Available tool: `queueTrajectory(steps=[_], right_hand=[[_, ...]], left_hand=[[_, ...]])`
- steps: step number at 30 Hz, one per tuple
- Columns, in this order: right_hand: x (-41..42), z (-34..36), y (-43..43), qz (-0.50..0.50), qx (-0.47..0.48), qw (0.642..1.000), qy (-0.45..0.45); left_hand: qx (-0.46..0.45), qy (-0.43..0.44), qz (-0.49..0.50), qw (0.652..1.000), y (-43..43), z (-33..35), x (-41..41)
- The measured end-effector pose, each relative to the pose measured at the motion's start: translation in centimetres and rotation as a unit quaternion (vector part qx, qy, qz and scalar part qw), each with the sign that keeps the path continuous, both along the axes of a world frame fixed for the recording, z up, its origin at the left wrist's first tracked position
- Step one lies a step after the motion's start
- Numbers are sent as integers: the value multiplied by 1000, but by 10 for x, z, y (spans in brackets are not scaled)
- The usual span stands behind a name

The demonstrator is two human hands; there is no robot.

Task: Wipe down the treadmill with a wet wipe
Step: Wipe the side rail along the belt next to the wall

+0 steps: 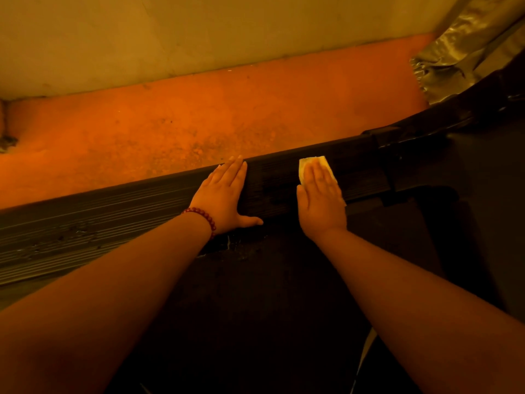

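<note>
Both hands lie flat on the treadmill side rail [113, 211]. Left hand [224, 194]: fingers [237, 174] straight, holding nothing, prob. bracing the body. Right hand [321, 200]: straight fingers press the wet wipe [312, 162] onto the rail, w/ its corner showing beyond the fingertips.

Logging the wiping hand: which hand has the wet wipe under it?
The right hand, pressing flat on the pale wet wipe on the treadmill's side rail. The left hand, wearing a bead bracelet, rests on the rail bare.
</note>
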State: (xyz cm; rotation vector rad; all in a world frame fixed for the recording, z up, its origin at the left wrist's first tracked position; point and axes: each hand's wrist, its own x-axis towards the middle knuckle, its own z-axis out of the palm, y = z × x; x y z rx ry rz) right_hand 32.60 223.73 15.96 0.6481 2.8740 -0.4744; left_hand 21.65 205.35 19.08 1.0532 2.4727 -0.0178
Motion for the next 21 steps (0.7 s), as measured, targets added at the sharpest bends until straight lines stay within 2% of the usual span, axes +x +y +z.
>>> queueTrajectory(steps=[2,3,6,7,8,11,13,14,18,19,21], right_hand=[[-3,1,-9,-38,2,999,-7],[-2,2,-18,-12,-8,1000,5],[11,1,-35,161,-22,986,33],[12,1,-31,182,-15,983,31],[11,1,-25,164,-14,986,32],[4,-1,-3,-11,2,1000,11],[1,-2,-6,-59,5,998,-6],[2,-1,-14,-46,-2,999,2],[23,-6,-40,153,-25,987,45],[24,-7,-36,156,-22,986,49],[19,-6,-25,80,-18,996,41]], left_hand=[[1,4,6,1000,-2,1,2],[1,7,8,1000,-2,1,3],[5,8,8,1000,-1,0,3],[4,5,9,1000,-1,0,2],[2,2,10,1000,-1,0,2],[-1,0,6,1000,-1,1,1],[-2,0,7,1000,0,0,2],[-3,0,10,1000,0,0,2],[3,0,3,1000,-2,-1,0],[3,4,-4,1000,-4,-1,0],[0,22,-15,1000,-8,1,1]])
